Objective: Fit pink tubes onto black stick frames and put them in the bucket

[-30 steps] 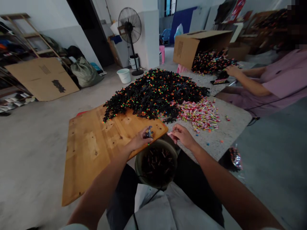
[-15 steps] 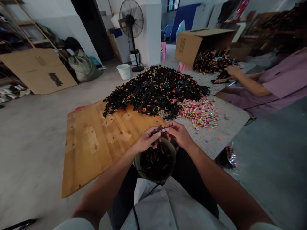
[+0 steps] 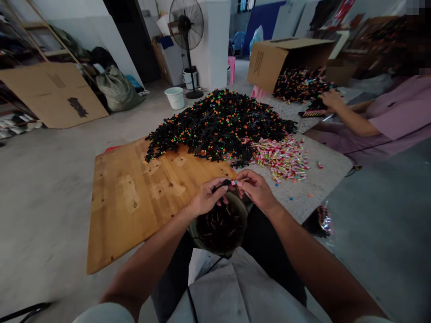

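Note:
Over a round bucket (image 3: 243, 224) between my knees, both hands work close together. My left hand (image 3: 208, 195) is closed around a small black plastic piece (image 3: 226, 182), mostly hidden by the fingers. My right hand (image 3: 256, 188) pinches a small tube with a pink-and-white label (image 3: 234, 183), its end against the black piece; whether it is inserted I cannot tell. Dark pieces with light bits lie inside the bucket. Beyond my hands rises a heap of black plastic pieces (image 3: 215, 125) with orange and green tips. Right of it lies a pile of small pink-and-yellow tubes (image 3: 283, 157).
A wooden board (image 3: 134, 197) lies at the left, a speckled tabletop (image 3: 299, 202) at the right. Across the table a person in a pink shirt (image 3: 400, 107) handles black pieces by a tipped cardboard box (image 3: 266, 67). A fan (image 3: 186, 27) and white bucket (image 3: 175, 98) stand behind.
My right hand has shifted slightly right, and more of the small tube shows between the hands. The black piece stays in my left hand. The view has moved a little.

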Tool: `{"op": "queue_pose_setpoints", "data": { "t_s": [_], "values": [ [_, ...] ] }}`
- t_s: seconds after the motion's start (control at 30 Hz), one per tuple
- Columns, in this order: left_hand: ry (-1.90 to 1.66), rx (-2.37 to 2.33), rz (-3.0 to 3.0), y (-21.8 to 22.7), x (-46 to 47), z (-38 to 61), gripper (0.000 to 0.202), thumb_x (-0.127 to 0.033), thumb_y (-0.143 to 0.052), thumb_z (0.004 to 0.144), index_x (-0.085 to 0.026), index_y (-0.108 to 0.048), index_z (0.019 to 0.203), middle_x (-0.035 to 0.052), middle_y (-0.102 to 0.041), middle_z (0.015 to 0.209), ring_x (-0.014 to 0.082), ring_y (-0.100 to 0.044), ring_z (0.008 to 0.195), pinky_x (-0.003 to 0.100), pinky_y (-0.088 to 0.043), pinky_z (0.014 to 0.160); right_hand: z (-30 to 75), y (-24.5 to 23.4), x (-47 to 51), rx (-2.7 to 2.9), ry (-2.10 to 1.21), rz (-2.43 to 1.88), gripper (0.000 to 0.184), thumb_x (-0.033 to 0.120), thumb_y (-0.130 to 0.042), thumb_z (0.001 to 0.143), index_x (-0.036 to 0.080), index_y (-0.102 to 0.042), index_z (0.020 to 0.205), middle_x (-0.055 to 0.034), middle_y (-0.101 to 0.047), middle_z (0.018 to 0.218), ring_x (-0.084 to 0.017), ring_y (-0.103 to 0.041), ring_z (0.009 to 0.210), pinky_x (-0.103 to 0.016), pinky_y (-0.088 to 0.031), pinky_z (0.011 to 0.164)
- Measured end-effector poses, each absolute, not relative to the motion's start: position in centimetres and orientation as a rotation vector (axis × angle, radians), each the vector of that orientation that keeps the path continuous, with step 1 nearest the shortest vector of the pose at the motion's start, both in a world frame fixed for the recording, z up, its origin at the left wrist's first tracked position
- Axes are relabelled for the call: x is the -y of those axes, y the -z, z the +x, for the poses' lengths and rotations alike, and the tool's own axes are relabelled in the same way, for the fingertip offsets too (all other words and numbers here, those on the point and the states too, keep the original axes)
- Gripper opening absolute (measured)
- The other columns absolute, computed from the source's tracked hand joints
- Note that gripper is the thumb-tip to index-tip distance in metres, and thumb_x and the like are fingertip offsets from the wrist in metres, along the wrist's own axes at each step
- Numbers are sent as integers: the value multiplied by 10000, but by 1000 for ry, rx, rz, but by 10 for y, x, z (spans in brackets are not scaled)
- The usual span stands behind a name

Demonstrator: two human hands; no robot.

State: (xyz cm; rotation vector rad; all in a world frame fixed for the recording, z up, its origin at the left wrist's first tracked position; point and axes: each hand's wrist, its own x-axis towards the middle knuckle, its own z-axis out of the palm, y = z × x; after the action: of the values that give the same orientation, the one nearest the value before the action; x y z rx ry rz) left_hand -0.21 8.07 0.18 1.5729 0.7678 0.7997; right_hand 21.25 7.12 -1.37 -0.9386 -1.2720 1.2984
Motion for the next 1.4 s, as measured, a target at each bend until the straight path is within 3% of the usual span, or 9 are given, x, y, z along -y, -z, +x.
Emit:
{"op": "queue_pose_setpoints", "data": {
  "t_s": [0.2,0.57,0.97,1.1,1.4],
  "values": [
    [-809,-835,1699,-9,-76,-2,425,-510,-548,1034,-149,-663,1227,49,-696,912,107,-658,656,185,-526,541,210,16,-70,1194,-1351,-942,273,441,-790,840,231,-663,959,49,-599,628,-129,-538,512,-266,-470,507],
    [-796,-785,1571,-7,-77,1,478,-535,-545,1030,-136,-630,1279,83,-719,1006,100,-671,633,181,-512,510,200,1,-67,926,-1544,-881,317,407,-825,738,227,-624,904,86,-526,541,-105,-455,423,-240,-411,391],
    [-775,-824,1710,-10,-76,-2,423,-509,-513,1049,-148,-664,1210,72,-738,987,92,-644,626,190,-506,540,202,7,-62,1234,-1179,-1073,244,443,-763,852,228,-659,903,57,-557,533,-123,-491,449,-262,-423,449],
    [-702,-843,1726,-14,-76,-2,383,-493,-511,1047,-156,-687,1096,38,-701,874,91,-628,598,177,-481,510,203,5,-63,1262,-1223,-1041,224,439,-748,860,239,-656,898,58,-555,529,-129,-492,448,-266,-430,452],
    [-600,-849,1641,-14,-75,0,324,-448,-544,1007,-160,-689,1038,40,-703,899,101,-637,571,182,-456,450,202,2,-66,1281,-1326,-1008,209,438,-720,875,245,-640,876,50,-550,566,-128,-485,469,-258,-404,452]
  ]
}}
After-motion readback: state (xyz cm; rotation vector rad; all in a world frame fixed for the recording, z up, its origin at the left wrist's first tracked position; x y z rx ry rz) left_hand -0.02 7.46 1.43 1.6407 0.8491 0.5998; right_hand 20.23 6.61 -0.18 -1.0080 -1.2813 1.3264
